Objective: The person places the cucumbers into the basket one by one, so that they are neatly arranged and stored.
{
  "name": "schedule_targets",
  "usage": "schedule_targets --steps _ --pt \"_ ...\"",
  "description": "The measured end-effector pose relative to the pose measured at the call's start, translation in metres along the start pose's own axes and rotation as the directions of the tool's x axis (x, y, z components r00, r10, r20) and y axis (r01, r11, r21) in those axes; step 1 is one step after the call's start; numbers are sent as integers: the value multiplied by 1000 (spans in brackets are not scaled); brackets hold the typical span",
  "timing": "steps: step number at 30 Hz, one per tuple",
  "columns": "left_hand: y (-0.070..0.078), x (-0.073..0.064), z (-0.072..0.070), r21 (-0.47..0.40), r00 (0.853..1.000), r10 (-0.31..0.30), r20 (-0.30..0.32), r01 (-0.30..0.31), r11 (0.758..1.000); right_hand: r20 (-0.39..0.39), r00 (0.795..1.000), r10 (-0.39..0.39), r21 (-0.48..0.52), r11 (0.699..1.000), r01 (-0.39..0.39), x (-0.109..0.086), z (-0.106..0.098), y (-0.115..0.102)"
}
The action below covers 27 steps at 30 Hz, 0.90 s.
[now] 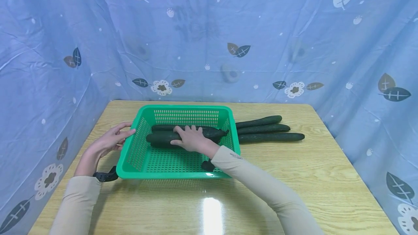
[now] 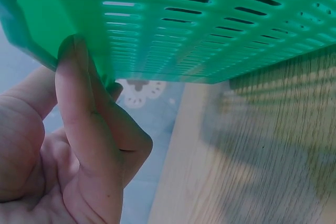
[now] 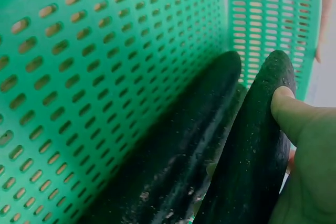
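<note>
A green plastic basket (image 1: 163, 175) with slotted walls stands on the table. My left hand (image 1: 112, 139) holds its left rim, and in the left wrist view the fingers (image 2: 86, 103) press against the outside of the green wall. Inside the basket, several dark green cucumbers (image 1: 159, 127) lie side by side. My right hand (image 1: 194, 140) reaches in over the right front side and grips one cucumber (image 3: 252, 145), its thumb along the skin near one end. Another cucumber (image 3: 184, 135) lies beside it, close to the slotted wall. The right fingers are mostly hidden behind the held cucumber.
Three more cucumbers (image 1: 271, 137) lie on the wooden table (image 1: 313, 177), just right of the basket. A blue patterned curtain (image 1: 202, 39) hangs behind the table and along both sides. A black strap (image 1: 106, 175) is on the left wrist.
</note>
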<state>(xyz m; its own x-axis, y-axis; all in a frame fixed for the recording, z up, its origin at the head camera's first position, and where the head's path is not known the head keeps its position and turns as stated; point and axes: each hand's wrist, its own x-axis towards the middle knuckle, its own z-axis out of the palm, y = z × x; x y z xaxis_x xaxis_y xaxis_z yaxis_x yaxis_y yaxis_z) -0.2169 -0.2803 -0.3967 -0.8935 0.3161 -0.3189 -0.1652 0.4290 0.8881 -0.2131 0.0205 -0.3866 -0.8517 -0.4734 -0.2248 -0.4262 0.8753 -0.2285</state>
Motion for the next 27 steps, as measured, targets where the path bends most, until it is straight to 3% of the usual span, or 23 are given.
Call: schedule_targets --steps 6,21,27 --pt "-1 1 0 -4 1000 -4 2 4 1000 36 999 4 -30 1000 -3 2 5 -1" --pt "-2 1 0 1 1000 -7 -8 7 1000 44 999 2 -121 993 3 -1 11 -6" --pt "-3 1 0 3 1000 -5 -10 5 1000 50 999 -21 -209 977 31 -2 13 -5"
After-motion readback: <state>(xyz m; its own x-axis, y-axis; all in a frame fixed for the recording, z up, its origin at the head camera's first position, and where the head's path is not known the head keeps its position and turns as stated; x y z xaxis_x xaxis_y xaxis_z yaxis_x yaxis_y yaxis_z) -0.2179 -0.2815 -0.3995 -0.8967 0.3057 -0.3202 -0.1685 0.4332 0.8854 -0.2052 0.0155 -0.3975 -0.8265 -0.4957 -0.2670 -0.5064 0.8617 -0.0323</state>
